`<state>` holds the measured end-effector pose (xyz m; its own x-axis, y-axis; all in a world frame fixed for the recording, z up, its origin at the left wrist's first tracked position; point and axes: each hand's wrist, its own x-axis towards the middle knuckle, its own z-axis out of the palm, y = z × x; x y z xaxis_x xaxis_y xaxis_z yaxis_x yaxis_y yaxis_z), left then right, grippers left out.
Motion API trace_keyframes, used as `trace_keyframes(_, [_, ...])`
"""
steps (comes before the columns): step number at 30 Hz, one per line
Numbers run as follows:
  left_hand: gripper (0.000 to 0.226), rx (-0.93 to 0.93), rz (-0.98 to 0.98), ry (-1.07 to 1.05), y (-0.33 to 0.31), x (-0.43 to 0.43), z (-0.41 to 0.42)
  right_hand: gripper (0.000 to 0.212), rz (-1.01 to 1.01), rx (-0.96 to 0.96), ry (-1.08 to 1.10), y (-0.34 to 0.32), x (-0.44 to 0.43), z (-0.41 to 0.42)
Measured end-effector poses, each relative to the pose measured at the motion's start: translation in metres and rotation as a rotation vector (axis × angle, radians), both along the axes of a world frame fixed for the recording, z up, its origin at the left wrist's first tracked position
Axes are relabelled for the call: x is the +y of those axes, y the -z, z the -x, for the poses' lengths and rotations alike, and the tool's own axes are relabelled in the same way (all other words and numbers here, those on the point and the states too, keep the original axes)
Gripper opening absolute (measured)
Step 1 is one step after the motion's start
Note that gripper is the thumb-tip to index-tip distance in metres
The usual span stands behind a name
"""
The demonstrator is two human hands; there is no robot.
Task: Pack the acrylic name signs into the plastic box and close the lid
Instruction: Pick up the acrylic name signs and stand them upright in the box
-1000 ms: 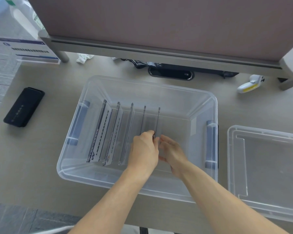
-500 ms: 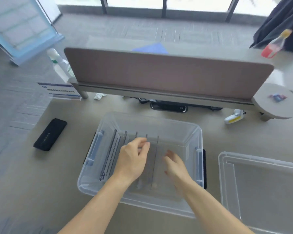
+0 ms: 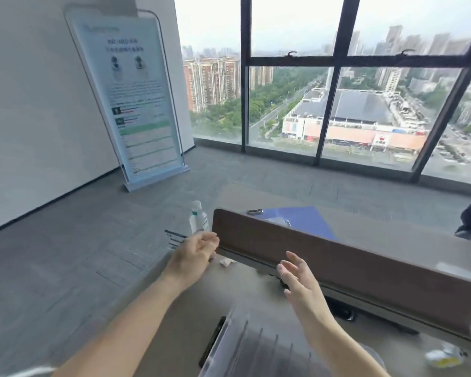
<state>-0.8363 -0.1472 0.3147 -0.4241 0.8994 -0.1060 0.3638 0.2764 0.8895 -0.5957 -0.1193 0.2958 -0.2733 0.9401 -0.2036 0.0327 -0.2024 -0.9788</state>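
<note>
Both my hands are up out of the clear plastic box (image 3: pixel 259 346) now, holding nothing: left hand (image 3: pixel 195 254) loosely curled at centre frame, right hand (image 3: pixel 299 278) spread open beside it. My view has swung up to the windows; the upright acrylic name signs (image 3: pixel 259 345) sit in the box at bottom centre.

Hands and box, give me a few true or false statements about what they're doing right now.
1. Both hands are empty. True: the left hand and right hand hold nothing.
2. The hands are inside the box. False: they are raised above the box.
3. Signs stand upright in the box. True: the signs stand on edge.
4. The lid is on the box. False: the box is open.
5. A bottle stands beyond the left hand. True: the bottle.
</note>
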Motion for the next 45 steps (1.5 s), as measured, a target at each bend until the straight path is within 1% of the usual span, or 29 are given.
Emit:
trace_keyframes(2, [0.023,0.002,0.002,-0.009,-0.004,0.005,0.031,0.045,-0.018,0.001,-0.009,-0.005,0.008,0.026])
trace_keyframes(5, [0.028,-0.010,0.020,-0.024,0.007,0.018,0.082,0.044,-0.029,-0.027,-0.031,-0.001,0.022,0.072])
trace_keyframes(8, [0.031,-0.093,0.041,-0.054,0.031,0.035,0.139,0.044,-0.002,-0.055,-0.041,0.016,0.039,0.128])
trace_keyframes(11, [0.034,-0.209,0.087,-0.103,0.068,0.061,0.201,0.042,0.050,-0.075,-0.009,0.045,0.064,0.190])
trace_keyframes(14, [0.025,-0.335,0.117,-0.166,0.105,0.090,0.257,0.041,0.129,-0.084,0.037,0.077,0.095,0.252])
trace_keyframes(17, [0.016,-0.373,0.159,-0.172,0.134,0.118,0.302,0.042,0.212,-0.107,0.089,0.110,0.124,0.302])
trace_keyframes(20, [0.019,-0.357,0.202,-0.147,0.166,0.145,0.339,0.044,0.274,-0.135,0.134,0.138,0.148,0.337])
trace_keyframes(24, [0.040,-0.297,0.272,-0.117,0.210,0.180,0.371,0.043,0.318,-0.195,0.187,0.176,0.176,0.367])
trace_keyframes(29, [0.061,-0.210,0.349,-0.112,0.269,0.216,0.386,0.042,0.355,-0.249,0.215,0.223,0.195,0.390])
trace_keyframes(33, [0.064,-0.158,0.368,-0.082,0.304,0.234,0.388,0.047,0.379,-0.293,0.235,0.254,0.202,0.398])
trace_keyframes(36, [0.058,-0.167,0.346,-0.055,0.324,0.244,0.393,0.049,0.395,-0.298,0.248,0.273,0.207,0.399])
trace_keyframes(39, [0.037,-0.191,0.296,-0.077,0.340,0.252,0.401,0.045,0.415,-0.283,0.243,0.286,0.211,0.400])
trace_keyframes(41, [0.026,-0.153,0.249,-0.072,0.344,0.250,0.407,0.043,0.419,-0.286,0.247,0.292,0.213,0.399])
trace_keyframes(43, [0.021,-0.106,0.226,-0.023,0.345,0.244,0.413,0.041,0.424,-0.282,0.246,0.296,0.214,0.399])
trace_keyframes(45, [0.018,-0.109,0.219,0.054,0.341,0.235,0.415,0.042,0.437,-0.277,0.238,0.298,0.216,0.401])
